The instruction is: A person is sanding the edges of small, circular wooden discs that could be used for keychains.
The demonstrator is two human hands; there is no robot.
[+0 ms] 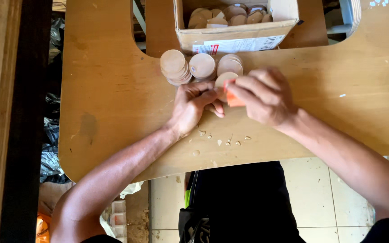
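one round wooden disc is pinched on the table by the left hand, fingers curled tight around it. the right hand pinches one orange tool against the disc's edge. three stacks of discs stand just behind the hands, touching each other. one cardboard box beyond them holds more discs, too crowded to count. several small wood shavings lie just in front of the hands.
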